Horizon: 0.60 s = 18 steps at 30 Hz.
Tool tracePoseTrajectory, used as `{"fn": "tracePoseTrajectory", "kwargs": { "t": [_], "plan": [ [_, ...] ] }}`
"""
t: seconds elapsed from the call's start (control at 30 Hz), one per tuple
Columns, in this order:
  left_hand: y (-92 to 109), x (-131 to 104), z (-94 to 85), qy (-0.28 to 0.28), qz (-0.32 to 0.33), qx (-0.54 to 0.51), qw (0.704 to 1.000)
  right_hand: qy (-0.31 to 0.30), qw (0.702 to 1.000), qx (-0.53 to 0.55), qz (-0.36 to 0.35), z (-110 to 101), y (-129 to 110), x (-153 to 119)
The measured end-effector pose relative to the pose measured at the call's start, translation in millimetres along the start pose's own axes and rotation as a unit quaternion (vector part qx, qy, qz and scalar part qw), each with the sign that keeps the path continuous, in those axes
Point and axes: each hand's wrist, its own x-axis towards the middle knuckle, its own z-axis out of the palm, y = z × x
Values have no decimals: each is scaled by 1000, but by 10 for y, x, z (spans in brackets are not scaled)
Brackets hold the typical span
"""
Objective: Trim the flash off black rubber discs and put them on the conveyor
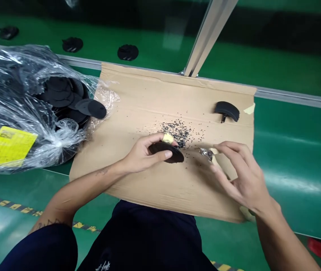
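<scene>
My left hand (140, 154) is closed on a flat black oval disc (174, 155), thumb on top and fingers behind; whether it is one disc or a stack I cannot tell. Yellowish tape (168, 138) wraps a fingertip of that hand. To the right, my right hand (243, 175) pinches a small shiny, silvery or clear piece (205, 153) between thumb and fingers, apart from the disc. Its fingertips also seem to be taped. Many tiny black bits (176, 130) lie scattered on the cardboard (138, 94) just beyond the disc.
A clear plastic bag (22, 94) with a yellow label (9, 146) lies at left, black oval discs (61, 92) spilling from its opening. A curved black part (227, 110) rests at the cardboard's right. Behind stands a metal post (208, 37); black pieces (128, 52) lie beyond the rail.
</scene>
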Motion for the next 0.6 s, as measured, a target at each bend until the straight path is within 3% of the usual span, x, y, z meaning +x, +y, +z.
{"fn": "tracePoseTrajectory", "kwargs": {
  "t": [0.13, 0.23, 0.6],
  "plan": [
    [-14, 10, -13, -12, 32, 36, 999, 5, 990, 142, -11, 81, -77, 263],
    [-24, 22, -22, -12, 54, 55, 997, -5, 983, 184, -22, 179, -88, 329],
    [-16, 31, -43, -39, 62, 94, 993, 39, 994, 78, -63, 275, -49, 247]
  ]
}}
